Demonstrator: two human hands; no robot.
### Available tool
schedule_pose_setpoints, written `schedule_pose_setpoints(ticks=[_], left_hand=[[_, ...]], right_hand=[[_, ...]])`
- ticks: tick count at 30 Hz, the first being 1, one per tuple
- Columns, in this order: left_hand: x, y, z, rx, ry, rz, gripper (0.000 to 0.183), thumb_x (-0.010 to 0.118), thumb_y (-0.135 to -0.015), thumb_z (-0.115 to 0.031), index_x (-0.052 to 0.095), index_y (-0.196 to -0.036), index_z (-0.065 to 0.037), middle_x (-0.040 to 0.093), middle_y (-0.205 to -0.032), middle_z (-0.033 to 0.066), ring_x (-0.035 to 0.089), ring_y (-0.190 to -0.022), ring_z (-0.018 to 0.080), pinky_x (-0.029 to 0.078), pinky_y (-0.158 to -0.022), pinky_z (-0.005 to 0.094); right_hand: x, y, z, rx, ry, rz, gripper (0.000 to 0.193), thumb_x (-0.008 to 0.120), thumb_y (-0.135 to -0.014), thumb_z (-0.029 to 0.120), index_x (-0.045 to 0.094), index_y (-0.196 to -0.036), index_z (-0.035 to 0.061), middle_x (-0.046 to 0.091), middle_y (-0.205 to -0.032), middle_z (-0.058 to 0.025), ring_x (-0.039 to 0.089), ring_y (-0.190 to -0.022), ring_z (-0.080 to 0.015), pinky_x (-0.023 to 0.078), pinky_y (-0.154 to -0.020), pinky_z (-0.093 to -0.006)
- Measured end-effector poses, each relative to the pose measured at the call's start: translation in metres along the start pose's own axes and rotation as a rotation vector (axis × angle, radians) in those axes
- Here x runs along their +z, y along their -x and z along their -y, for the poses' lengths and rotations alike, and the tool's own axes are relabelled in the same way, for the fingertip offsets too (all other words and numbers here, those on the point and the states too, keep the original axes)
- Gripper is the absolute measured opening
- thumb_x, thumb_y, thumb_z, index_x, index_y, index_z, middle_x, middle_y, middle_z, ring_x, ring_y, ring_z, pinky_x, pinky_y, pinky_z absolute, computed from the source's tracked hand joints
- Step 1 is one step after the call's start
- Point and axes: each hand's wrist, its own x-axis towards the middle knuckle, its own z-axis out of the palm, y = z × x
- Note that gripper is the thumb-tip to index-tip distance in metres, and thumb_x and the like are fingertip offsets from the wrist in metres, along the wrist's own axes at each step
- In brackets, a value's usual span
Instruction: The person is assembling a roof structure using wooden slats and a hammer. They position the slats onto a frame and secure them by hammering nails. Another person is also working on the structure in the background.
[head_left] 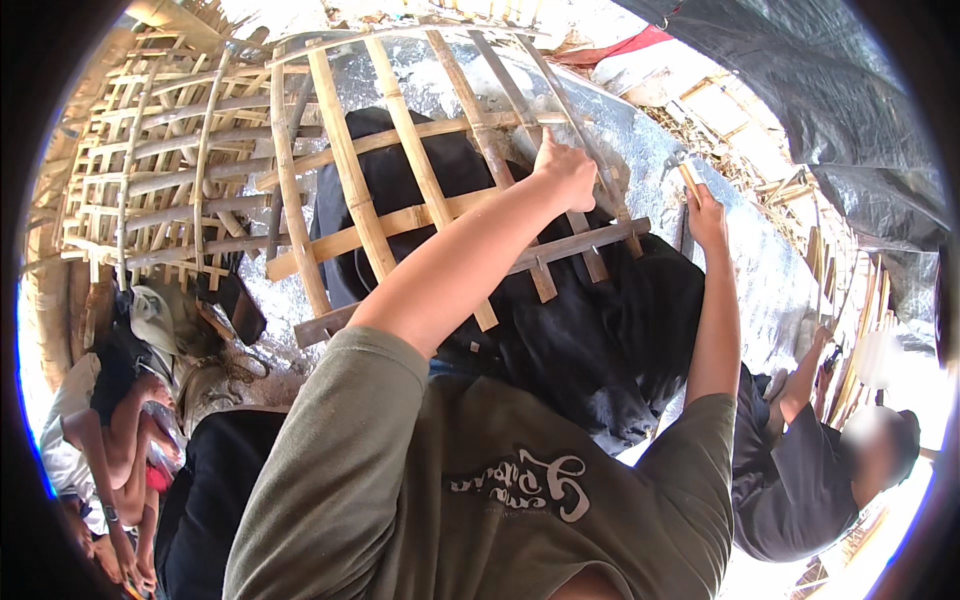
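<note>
A lattice of split bamboo slats (345, 165) lies across my lap, over black cloth, with its long strips crossed by several others. My left hand (568, 176) is closed at its far right part. The index finger presses on a crossing of two slats, and the other fingers curl round the wood; whether a small nail sits there I cannot tell. To the right of the lattice, my right hand (707, 215) grips a hammer (690, 176) by its light wooden handle. Its metal head is raised apart from the slats.
More bamboo lattice panels (165, 165) are piled at the left. A seated person (820, 480) is at the right, and another person's arms and legs (125, 460) show at the lower left. Dark plastic sheeting (840, 90) hangs at the upper right; bamboo scraps (770, 170) lie beyond the grey ground.
</note>
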Motion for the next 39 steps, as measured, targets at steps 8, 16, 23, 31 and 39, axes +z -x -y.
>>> schedule_pose_setpoints(ticks=[8, 16, 23, 31, 39], left_hand=[[-0.007, 0.004, -0.026, -0.199, 0.068, 0.023, 0.031, 0.058, -0.085, -0.021, 0.073, -0.109, -0.007, 0.071, -0.108, 0.0129, 0.064, -0.115, 0.0332, 0.001, -0.109, 0.0805], [0.001, 0.011, -0.036, -0.312, -0.104, -0.18, 0.065, 0.06, -0.087, -0.029, 0.046, -0.143, 0.001, 0.033, -0.154, 0.0211, 0.022, -0.148, 0.0423, 0.002, -0.106, 0.0834], [-0.011, 0.019, -0.016, -0.635, 0.188, -0.615, 0.075, 0.067, -0.082, -0.041, 0.043, -0.135, 0.007, 0.034, -0.144, 0.0279, 0.025, -0.142, 0.0452, 0.023, -0.11, 0.0726], [0.0, 0.016, -0.002, -0.649, 0.149, -0.48, 0.052, 0.063, -0.088, -0.031, 0.047, -0.123, 0.003, 0.052, -0.114, 0.0202, 0.064, -0.102, 0.0309, 0.05, -0.086, 0.042], [0.003, 0.017, -0.005, -0.604, 0.4, -0.314, 0.072, 0.056, -0.091, -0.023, 0.023, -0.146, 0.009, 0.06, -0.111, 0.0322, 0.07, -0.095, 0.0406, 0.059, -0.079, 0.0438]], right_hand=[[-0.001, 0.003, -0.001, 0.015, 0.035, 0.04, 0.027, 0.052, -0.101, 0.036, 0.058, -0.111, 0.0114, 0.067, -0.091, -0.0254, 0.064, -0.089, -0.0463, 0.049, -0.076, -0.0541], [-0.001, 0.007, -0.001, 0.041, 0.017, 0.04, 0.028, 0.053, -0.1, 0.036, 0.058, -0.113, 0.0113, 0.068, -0.092, -0.0252, 0.065, -0.091, -0.0456, 0.049, -0.077, -0.0538], [0.002, 0.004, -0.005, 0.026, 0.0, 0.075, 0.028, 0.055, -0.1, 0.035, 0.061, -0.114, 0.0117, 0.068, -0.099, -0.024, 0.065, -0.094, -0.0448, 0.051, -0.08, -0.0525], [-0.004, 0.008, 0.003, 0.06, -0.01, 0.096, 0.03, 0.056, -0.099, 0.037, 0.062, -0.117, 0.0131, 0.069, -0.101, -0.0222, 0.066, -0.096, -0.0424, 0.051, -0.081, -0.051], [0.003, 0.006, -0.007, 0.048, -0.021, 0.085, 0.033, 0.056, -0.099, 0.038, 0.063, -0.118, 0.012, 0.069, -0.101, -0.0232, 0.066, -0.095, -0.0422, 0.051, -0.082, -0.0511]])
